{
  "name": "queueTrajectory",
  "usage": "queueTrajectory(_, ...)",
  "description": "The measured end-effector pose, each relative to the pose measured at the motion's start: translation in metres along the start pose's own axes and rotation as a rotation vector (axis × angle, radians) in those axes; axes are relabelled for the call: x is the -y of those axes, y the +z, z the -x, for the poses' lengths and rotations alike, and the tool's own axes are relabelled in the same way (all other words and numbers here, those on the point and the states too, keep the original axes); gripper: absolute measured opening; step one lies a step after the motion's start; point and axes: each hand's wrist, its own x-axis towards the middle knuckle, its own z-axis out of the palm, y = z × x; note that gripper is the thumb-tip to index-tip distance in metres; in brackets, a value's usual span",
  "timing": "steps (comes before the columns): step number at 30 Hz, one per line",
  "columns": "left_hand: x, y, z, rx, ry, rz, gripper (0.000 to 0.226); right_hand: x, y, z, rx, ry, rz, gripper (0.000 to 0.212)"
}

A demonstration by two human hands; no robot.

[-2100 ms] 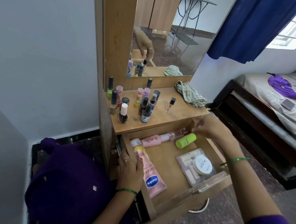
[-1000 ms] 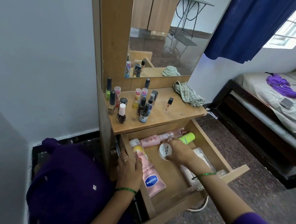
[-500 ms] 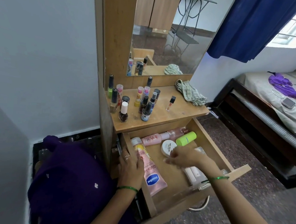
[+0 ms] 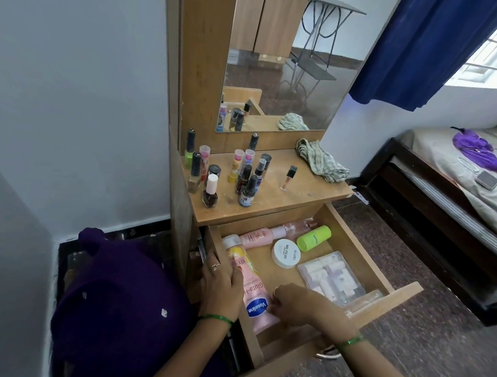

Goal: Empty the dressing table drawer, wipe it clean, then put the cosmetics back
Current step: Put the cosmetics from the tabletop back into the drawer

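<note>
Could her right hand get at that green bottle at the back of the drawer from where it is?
Probably yes. The right hand is already inside the open drawer, and the green bottle lies uncovered, with only the low white jar in between.

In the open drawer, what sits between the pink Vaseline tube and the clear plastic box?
Head view: only bare wooden drawer floor between the pink Vaseline tube and the clear plastic box; the round white jar sits further back.
</note>
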Motion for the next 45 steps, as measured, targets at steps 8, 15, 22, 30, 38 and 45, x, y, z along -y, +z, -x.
queueTrajectory(8,-0.002,-0.001,0.003,-0.012,0.023,-0.01,0.067,-0.004,0.006,0.0,-0.009,-0.004,0.014,0.04)
queueTrajectory(15,-0.003,-0.001,0.004,0.001,0.008,-0.01,0.068,-0.006,0.01,-0.006,-0.03,-0.005,0.072,0.039)
queueTrajectory(22,-0.004,-0.001,0.004,-0.006,0.004,-0.012,0.068,0.001,-0.008,0.0,-0.017,-0.003,0.191,0.049)
queueTrajectory(30,-0.004,-0.002,0.006,0.015,0.005,-0.017,0.066,0.017,-0.076,0.012,-0.499,-0.155,-0.06,0.037)
queueTrajectory(38,-0.002,-0.002,0.007,0.024,-0.039,0.003,0.074,0.039,-0.113,-0.007,-0.987,-0.268,-0.27,0.054)
queueTrajectory(45,-0.002,-0.002,0.006,0.017,-0.016,0.02,0.062,0.046,-0.111,-0.02,-1.063,-0.219,-0.33,0.037)
